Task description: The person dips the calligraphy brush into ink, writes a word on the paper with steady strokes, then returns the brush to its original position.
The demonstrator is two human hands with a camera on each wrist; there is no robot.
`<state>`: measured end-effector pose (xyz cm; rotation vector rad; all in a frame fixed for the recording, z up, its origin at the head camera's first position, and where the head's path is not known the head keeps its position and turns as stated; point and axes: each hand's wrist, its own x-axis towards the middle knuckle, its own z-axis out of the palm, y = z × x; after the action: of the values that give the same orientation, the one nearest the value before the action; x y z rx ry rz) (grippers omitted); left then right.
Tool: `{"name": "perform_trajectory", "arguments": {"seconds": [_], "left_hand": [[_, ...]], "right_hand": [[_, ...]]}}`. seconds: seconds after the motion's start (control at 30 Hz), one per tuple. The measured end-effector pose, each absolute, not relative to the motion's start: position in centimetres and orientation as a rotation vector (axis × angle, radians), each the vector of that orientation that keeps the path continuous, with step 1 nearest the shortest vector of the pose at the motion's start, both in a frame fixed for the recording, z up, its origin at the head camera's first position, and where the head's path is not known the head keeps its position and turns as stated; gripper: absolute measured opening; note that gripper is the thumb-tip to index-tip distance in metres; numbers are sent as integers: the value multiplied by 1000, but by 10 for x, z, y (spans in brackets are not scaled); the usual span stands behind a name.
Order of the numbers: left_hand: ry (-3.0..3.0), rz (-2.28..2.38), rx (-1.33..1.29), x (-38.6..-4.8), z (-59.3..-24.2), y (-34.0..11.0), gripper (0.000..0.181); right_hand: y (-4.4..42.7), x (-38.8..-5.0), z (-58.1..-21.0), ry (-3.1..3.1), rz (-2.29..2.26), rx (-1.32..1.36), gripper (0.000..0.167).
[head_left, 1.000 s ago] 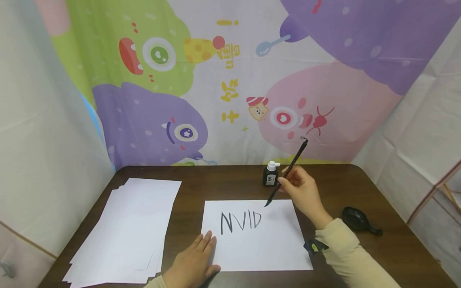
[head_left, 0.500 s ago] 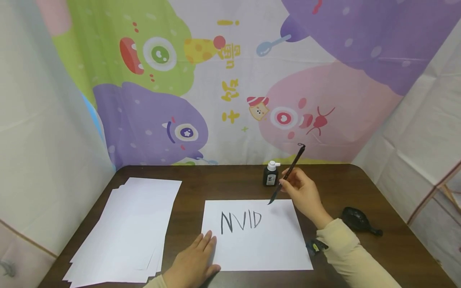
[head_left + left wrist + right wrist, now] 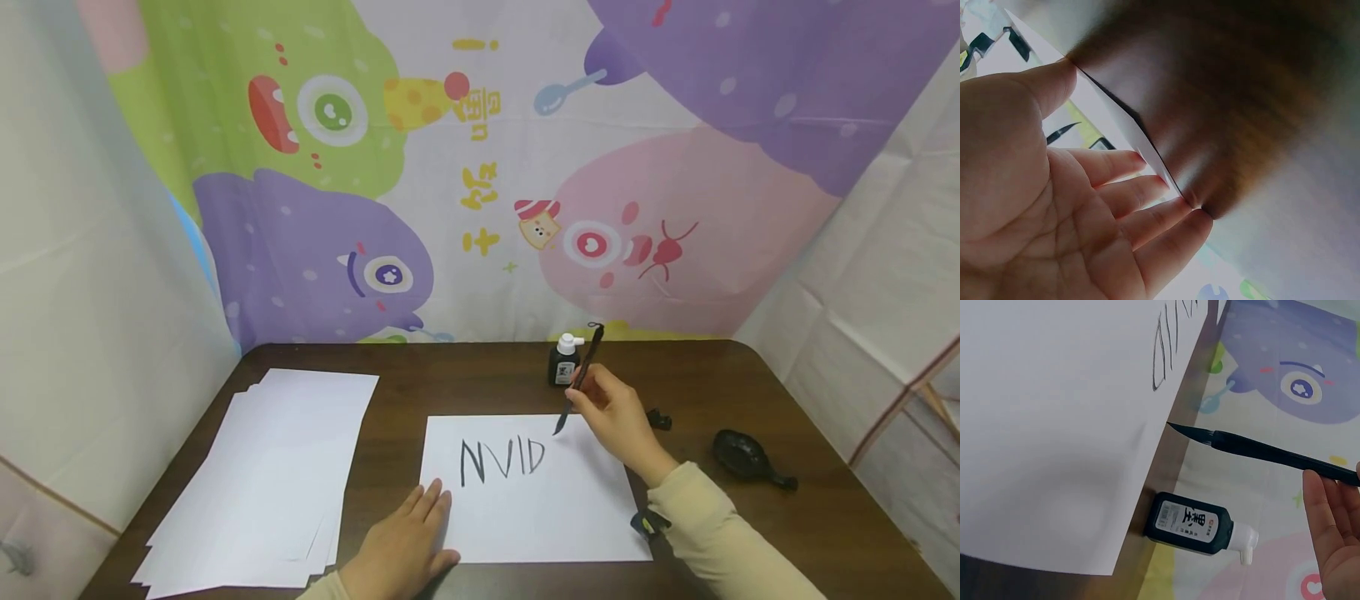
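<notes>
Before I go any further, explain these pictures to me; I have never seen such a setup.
There is no machine here, just a person working bare-handed. The wide picture comes from a camera worn on the head, looking forward and down; the other two come from one on each wrist. On the table lie a paper stack, a sheet lettered NVID and a black dish; a bottle stands behind the sheet. The right hand holds a brush, tip close to the sheet. The left hand rests at the sheet's left edge.
</notes>
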<state>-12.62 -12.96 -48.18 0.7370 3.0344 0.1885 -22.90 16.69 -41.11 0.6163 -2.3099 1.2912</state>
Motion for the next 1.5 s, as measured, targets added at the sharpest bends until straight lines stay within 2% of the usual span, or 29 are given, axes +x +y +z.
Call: {"name": "perform_trajectory", "arguments": {"seconds": [0.13,0.47,0.97,1.5], "left_hand": [[3030,191,728,-126,-482,-129,74],[3015,189,721,-127,-480,-129,74],[3030,184,739,-126,-480,-129,74],[3047,162,751,-126,-481,-130,74]], "right_hand": [[163,-225,-409,-2308,1252,617,13],[170,-243,-440,-2301,1303,570,16],[171,-248,-445,-2300,1280,566,12],[168,-247,-448,-2338,1283,564,15]]}}
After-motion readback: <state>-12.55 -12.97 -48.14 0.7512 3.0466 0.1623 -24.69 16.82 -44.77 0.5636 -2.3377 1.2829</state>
